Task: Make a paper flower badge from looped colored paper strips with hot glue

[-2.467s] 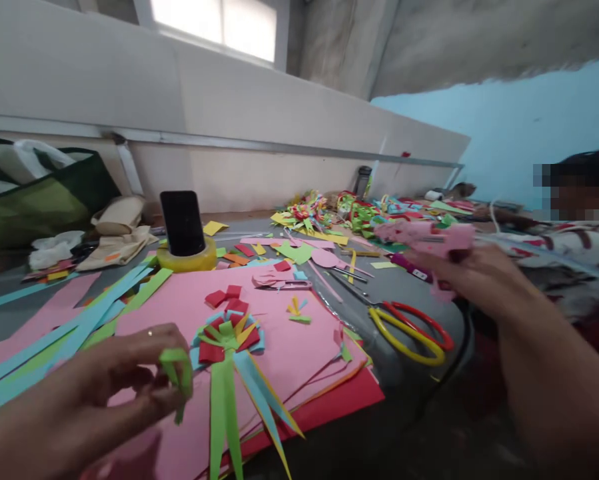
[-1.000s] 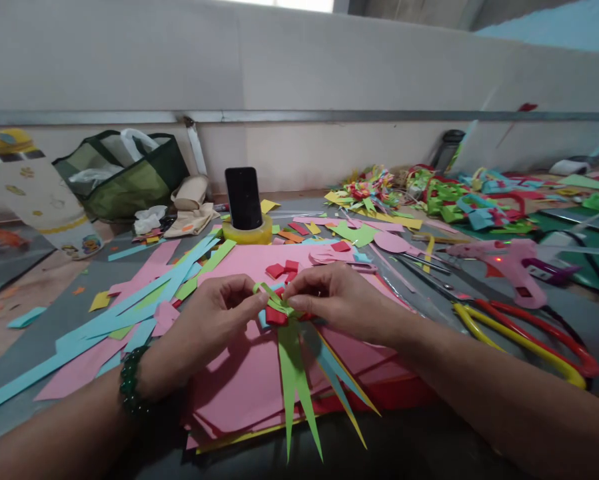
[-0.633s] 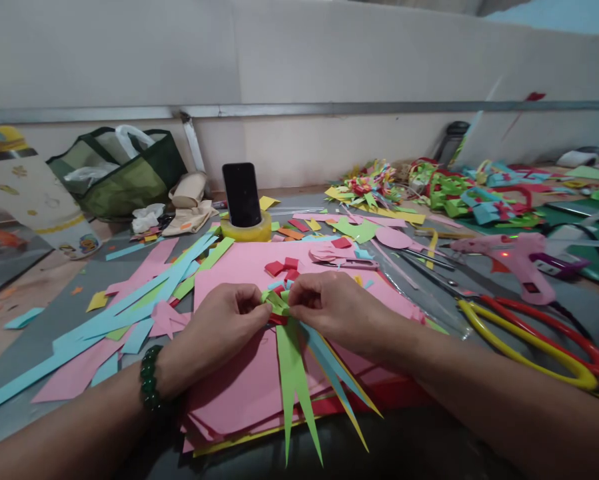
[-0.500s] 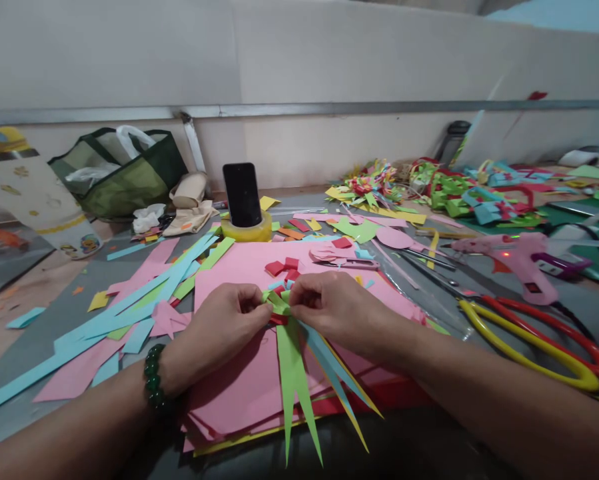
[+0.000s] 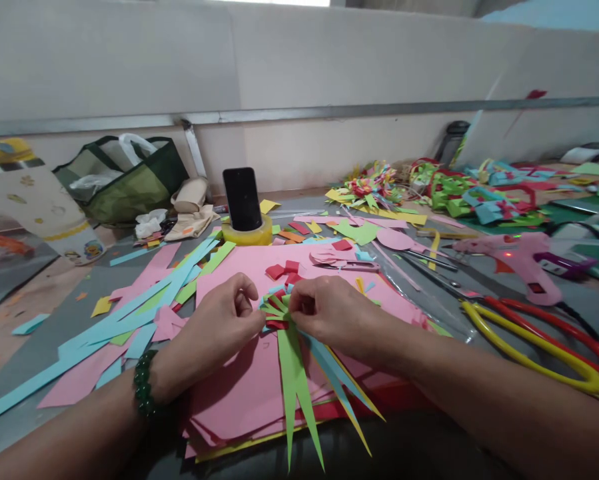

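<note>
A paper rosette (image 5: 276, 308) of small green, red and blue paper loops lies over a stack of pink paper (image 5: 239, 387). Long pointed green strips (image 5: 292, 380) hang from it toward me, beside blue and yellow strips (image 5: 339, 380). With thumb and fingertips, my right hand (image 5: 336, 310) pinches the rosette's right side; the exact grip is partly hidden behind the fingers. My left hand (image 5: 224, 327) is at the rosette's left edge, thumb and forefinger apart, fingers loosely curled. Whether the left thumb touches the paper I cannot tell.
Red and yellow handled scissors (image 5: 529, 347) and a pink glue gun (image 5: 522, 263) lie at the right. A phone (image 5: 242, 199) leans in a yellow tape roll (image 5: 249, 233). Blue and pink strips (image 5: 129, 313) cover the left side. Small red scraps (image 5: 283, 269) lie beyond the rosette.
My left thumb and forefinger have parted from the green loop and drawn slightly left. The green loops on the rosette now show fanned out. My right hand stays nearly in place.
</note>
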A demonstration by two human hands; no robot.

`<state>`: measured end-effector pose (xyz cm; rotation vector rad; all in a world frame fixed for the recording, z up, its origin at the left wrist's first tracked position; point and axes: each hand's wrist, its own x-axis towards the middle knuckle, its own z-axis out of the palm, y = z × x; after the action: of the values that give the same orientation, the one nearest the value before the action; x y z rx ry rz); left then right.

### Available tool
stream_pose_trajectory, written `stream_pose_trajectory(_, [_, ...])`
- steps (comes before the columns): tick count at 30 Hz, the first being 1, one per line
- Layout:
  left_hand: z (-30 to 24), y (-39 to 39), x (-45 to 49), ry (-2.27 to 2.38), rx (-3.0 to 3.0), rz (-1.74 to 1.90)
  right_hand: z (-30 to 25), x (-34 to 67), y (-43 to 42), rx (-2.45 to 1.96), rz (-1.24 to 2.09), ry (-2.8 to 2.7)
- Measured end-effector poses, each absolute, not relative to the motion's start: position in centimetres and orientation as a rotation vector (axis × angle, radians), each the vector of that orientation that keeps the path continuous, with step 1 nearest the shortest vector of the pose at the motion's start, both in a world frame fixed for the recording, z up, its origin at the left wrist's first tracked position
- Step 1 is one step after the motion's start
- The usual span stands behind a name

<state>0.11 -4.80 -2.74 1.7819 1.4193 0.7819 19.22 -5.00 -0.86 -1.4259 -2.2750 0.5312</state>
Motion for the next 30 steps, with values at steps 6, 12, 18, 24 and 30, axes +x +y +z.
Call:
stream_pose_trajectory(6, [-2.4,-6.2,-0.1,1.402,2.202,0.904,-0.8,19.1,-5.0,-1.461,0.549,-2.270])
stream_pose_trajectory(12, [-2.5,-8.1,0.5,1.381,2.600,0.589,-0.5,19.1,-5.2,-1.467,0.590,-2.271])
stream_pose_trajectory(18, [-3.0,-8.1,0.6,1.389,2.649,0.453,-0.6,20.1,-5.3,-1.294,0.363,-2.304])
stream_pose_trajectory(24, [-2.9,-7.8,0.1,1.364,2.590,0.715,-0.4,20.3,-5.5,-1.326,0.163,-2.596])
stream_pose_trajectory(30, [-1.7,-6.8,-0.6,1.381,2.379,1.031,-0.4,20.2,-5.6,-1.287,0.127,-2.548])
